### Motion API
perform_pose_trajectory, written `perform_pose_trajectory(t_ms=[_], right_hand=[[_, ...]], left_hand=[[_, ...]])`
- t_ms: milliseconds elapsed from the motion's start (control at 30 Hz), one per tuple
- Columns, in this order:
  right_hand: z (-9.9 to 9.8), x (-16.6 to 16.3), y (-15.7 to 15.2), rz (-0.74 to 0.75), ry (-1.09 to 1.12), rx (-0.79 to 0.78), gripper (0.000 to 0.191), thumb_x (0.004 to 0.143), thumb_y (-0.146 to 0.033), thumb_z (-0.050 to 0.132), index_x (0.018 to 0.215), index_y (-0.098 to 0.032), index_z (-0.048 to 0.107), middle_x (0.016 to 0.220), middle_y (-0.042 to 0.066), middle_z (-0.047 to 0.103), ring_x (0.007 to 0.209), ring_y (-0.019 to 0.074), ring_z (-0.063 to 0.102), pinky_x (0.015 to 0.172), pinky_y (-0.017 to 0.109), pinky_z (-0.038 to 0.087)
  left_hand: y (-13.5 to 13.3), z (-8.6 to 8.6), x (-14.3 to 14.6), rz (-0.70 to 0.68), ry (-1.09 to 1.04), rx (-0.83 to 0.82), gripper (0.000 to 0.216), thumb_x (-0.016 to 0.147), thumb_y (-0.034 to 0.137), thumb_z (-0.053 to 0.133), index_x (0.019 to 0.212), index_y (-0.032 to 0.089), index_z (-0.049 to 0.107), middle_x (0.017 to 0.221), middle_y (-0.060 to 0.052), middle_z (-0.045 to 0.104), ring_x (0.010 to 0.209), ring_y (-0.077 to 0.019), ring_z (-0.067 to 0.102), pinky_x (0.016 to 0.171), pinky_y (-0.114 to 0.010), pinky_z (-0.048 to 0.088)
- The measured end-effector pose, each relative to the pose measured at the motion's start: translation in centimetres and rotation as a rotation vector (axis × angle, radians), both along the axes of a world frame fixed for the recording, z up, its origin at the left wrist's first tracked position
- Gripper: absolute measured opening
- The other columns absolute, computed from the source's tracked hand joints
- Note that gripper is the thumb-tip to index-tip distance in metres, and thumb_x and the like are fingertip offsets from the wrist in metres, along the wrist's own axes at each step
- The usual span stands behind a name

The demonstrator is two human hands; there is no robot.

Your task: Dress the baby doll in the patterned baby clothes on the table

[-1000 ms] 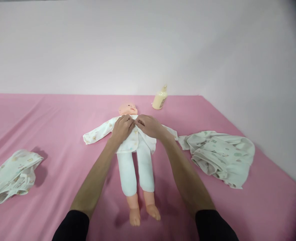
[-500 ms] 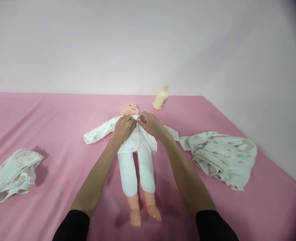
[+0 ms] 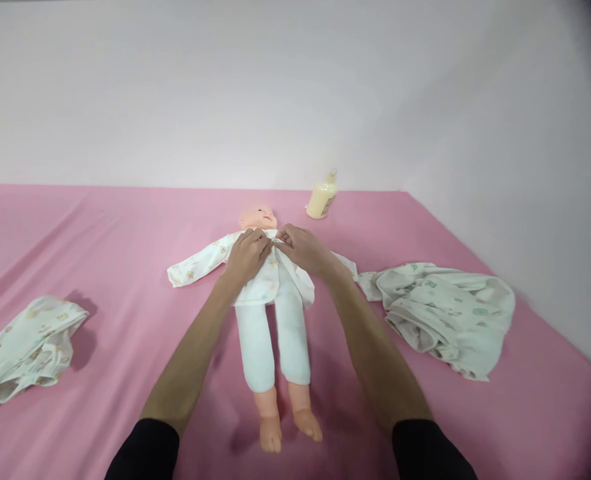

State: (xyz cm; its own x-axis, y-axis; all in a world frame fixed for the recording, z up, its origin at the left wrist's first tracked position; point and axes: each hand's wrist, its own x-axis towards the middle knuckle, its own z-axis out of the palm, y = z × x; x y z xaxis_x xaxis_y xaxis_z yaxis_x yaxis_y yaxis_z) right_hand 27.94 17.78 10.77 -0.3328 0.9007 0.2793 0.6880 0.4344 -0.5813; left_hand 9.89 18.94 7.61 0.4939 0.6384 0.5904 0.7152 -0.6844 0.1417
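Note:
A baby doll point(image 3: 258, 217) lies on its back, head away from me, bare feet towards me. It wears a white printed jacket point(image 3: 260, 291), whose front edges part below the chest over its white legs. My left hand point(image 3: 248, 255) is closed on the jacket's front near the collar. Beside it, my right hand point(image 3: 303, 248) pinches the other side of the front at the same height. The fingertips of both hands nearly meet there. Whatever fastening lies between them is too small to make out. My right forearm partly covers the jacket's right-hand sleeve.
Pink cloth point(image 3: 140, 227) covers the bed-like surface, with a white wall behind. A pale yellow pump bottle point(image 3: 321, 199) leans beyond the doll. A crumpled white printed garment point(image 3: 445, 313) lies at right, touching the sleeve's end. Another printed garment point(image 3: 35, 343) lies at left.
Almost nothing differs. My right hand has shifted very slightly at the jacket's collar, while my left hand stays in place and the doll lies as before.

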Motion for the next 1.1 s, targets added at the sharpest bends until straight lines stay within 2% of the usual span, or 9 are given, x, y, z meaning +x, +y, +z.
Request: perform_pose_trajectory(t_ms=[567,633,800,1100], right_hand=[[0.1,-0.8,-0.3,-0.021,-0.061,0.050,0.006,0.091,-0.023,0.043,0.086,-0.022,0.043,0.081,0.004,0.059,0.073,0.0196,0.052,0.067,0.031,0.036],[0.1,-0.8,-0.3,-0.006,-0.020,0.033,0.005,0.091,-0.024,0.045,0.086,-0.022,0.044,0.080,0.003,0.059,0.073,0.0194,0.053,0.067,0.031,0.037],[-0.1,-0.3,0.0,0.032,0.098,-0.010,0.007,0.091,-0.029,0.048,0.089,-0.022,0.047,0.078,0.001,0.060,0.072,0.0176,0.054,0.066,0.030,0.039],[0.2,0.4,-0.4,0.043,0.150,-0.072,0.011,0.090,-0.032,0.054,0.091,-0.022,0.057,0.079,0.001,0.064,0.069,0.0157,0.056,0.063,0.028,0.042]], left_hand=[[0.0,-0.1,0.0,-0.010,-0.053,-0.020,0.025,0.100,0.023,0.042,0.086,0.017,0.062,0.092,-0.007,0.062,0.090,-0.0205,0.054,0.082,-0.035,0.044],[0.0,-0.1,0.0,-0.004,-0.065,-0.028,0.025,0.101,0.024,0.042,0.090,0.017,0.062,0.092,-0.007,0.062,0.091,-0.0204,0.055,0.082,-0.034,0.044],[0.1,-0.4,-0.2,-0.024,-0.078,-0.031,0.026,0.101,0.024,0.041,0.117,0.018,0.061,0.096,-0.006,0.063,0.096,-0.0208,0.056,0.083,-0.034,0.044],[-0.1,-0.1,-0.4,-0.014,-0.029,0.000,0.029,0.102,0.026,0.040,0.112,0.021,0.066,0.098,-0.006,0.066,0.093,-0.0204,0.058,0.081,-0.034,0.043]])
